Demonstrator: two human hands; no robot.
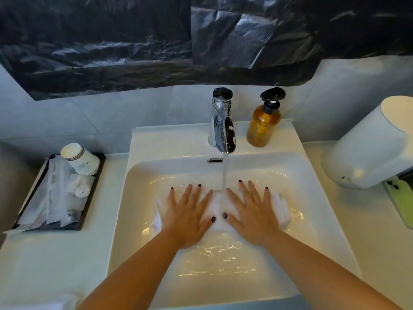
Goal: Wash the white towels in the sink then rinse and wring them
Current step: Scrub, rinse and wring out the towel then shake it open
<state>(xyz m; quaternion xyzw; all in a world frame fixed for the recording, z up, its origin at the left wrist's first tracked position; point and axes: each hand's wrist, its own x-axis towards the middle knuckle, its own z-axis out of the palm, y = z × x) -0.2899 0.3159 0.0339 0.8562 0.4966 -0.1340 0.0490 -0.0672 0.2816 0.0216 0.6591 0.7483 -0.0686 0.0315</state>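
Observation:
A white towel (218, 209) lies flat and wet on the bottom of the white sink (134, 198), partly under shallow water. My left hand (187, 218) presses on its left half with fingers spread straight. My right hand (252, 215) presses on its right half the same way. Both thumbs nearly meet at the towel's middle. A stream of water falls from the chrome tap (222, 128) and lands on the towel between my two hands. The towel's edges show beyond each hand; the rest is hidden beneath my palms.
An amber soap pump bottle (263, 124) stands right of the tap. A black tray (89, 204) with stacked paper cups (80, 158) and wrapped items sits on the left counter. A white dispenser (371, 148) and a green phone (402, 202) are at the right. Black plastic sheeting covers the wall.

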